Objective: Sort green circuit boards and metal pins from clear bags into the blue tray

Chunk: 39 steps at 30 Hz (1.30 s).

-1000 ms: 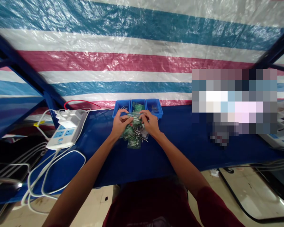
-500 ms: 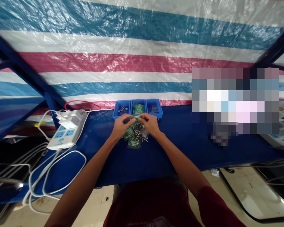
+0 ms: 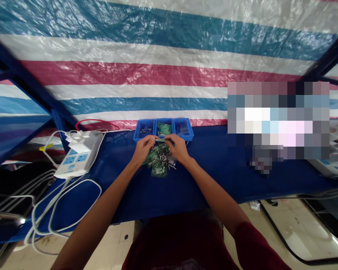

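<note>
My left hand (image 3: pixel 145 147) and my right hand (image 3: pixel 178 147) face each other above a pile, fingers pinched on a small green plastic bag (image 3: pixel 160 140) stretched between them. Below lie several green plastic bags (image 3: pixel 158 170) with small metal pieces in them, and loose silvery screws (image 3: pixel 163 158). Just beyond my hands stand three blue bins side by side. The left bin (image 3: pixel 138 129) holds some metal screws, the middle bin (image 3: pixel 163 120) green bags, and the right bin (image 3: pixel 187 125) small pieces too blurred to name.
A white power strip (image 3: pixel 73 161) with plugged-in chargers lies to the left, its white cables (image 3: pixel 56 210) looping over the blue table (image 3: pixel 214 165). A striped plastic sheet (image 3: pixel 146 75) hangs behind. The right side holds a pixelated area and another white power strip (image 3: pixel 326 165).
My left fingers have curled in more closely around the bag's end, and the bag now looks flatter between my hands. The pile and bins stay put.
</note>
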Motion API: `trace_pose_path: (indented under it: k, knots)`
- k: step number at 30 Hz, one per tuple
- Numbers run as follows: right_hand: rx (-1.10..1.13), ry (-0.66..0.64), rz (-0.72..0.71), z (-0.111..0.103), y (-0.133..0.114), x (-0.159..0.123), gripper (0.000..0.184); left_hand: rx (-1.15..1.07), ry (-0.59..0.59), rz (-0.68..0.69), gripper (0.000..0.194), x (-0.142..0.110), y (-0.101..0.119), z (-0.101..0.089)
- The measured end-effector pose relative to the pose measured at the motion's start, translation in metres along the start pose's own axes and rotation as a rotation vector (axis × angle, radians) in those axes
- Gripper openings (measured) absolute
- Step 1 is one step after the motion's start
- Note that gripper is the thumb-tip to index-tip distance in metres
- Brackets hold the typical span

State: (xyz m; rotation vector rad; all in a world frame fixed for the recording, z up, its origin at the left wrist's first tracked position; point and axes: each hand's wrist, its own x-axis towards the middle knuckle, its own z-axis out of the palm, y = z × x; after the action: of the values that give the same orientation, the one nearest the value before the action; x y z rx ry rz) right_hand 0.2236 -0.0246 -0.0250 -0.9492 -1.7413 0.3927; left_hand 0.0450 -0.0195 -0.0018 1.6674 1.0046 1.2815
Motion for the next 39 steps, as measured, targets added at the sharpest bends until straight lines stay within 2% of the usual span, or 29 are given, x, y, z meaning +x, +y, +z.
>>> trace_pose_path:
  k: [3, 8, 11, 14, 19, 21, 24, 27, 29, 31, 34, 36, 39]
  knots:
    - [0.018, 0.029, 0.076, 0.0, 0.001, 0.001, 0.011, 0.114, -0.017, 0.082, 0.043, 0.0, 0.001, -0.002]
    - [0.072, 0.034, 0.136, -0.002, -0.007, 0.001, 0.013, 0.073, 0.022, 0.028, 0.039, -0.002, -0.002, 0.002]
    - [0.11, 0.048, 0.113, -0.005, -0.012, 0.001, 0.02, -0.013, 0.083, -0.005, 0.036, -0.002, -0.001, 0.004]
    - [0.08, 0.035, 0.049, -0.007, -0.014, 0.001, 0.025, -0.141, 0.142, -0.036, 0.042, -0.001, -0.001, 0.004]
    - [0.007, -0.001, -0.026, -0.004, -0.009, 0.0, 0.021, -0.186, 0.083, -0.084, 0.037, -0.001, -0.005, 0.003]
    - [-0.006, 0.015, -0.033, -0.004, -0.007, 0.001, 0.018, -0.136, 0.035, -0.071, 0.04, -0.001, -0.004, 0.002]
    - [0.0, 0.022, -0.004, -0.005, -0.006, 0.002, 0.016, 0.019, -0.032, 0.022, 0.043, 0.0, 0.001, -0.001]
    - [-0.015, 0.023, 0.04, -0.004, -0.006, 0.002, 0.019, 0.192, -0.016, 0.143, 0.037, 0.0, 0.008, -0.002]
    - [-0.034, 0.02, 0.064, -0.003, -0.007, 0.001, 0.021, 0.243, 0.018, 0.165, 0.034, -0.001, 0.011, -0.002]
    - [-0.024, 0.014, 0.08, -0.002, -0.008, 0.001, 0.021, 0.218, 0.014, 0.113, 0.035, -0.002, 0.01, -0.002]
    - [0.007, 0.012, 0.066, -0.004, -0.01, 0.0, 0.028, 0.07, 0.029, 0.006, 0.033, -0.002, 0.005, 0.0]
    - [-0.001, 0.011, 0.015, -0.005, -0.009, -0.001, 0.034, -0.059, 0.057, -0.05, 0.041, -0.001, 0.001, 0.001]
    - [-0.03, 0.002, -0.073, -0.004, -0.007, -0.001, 0.031, -0.194, 0.037, -0.122, 0.054, 0.001, -0.003, 0.002]
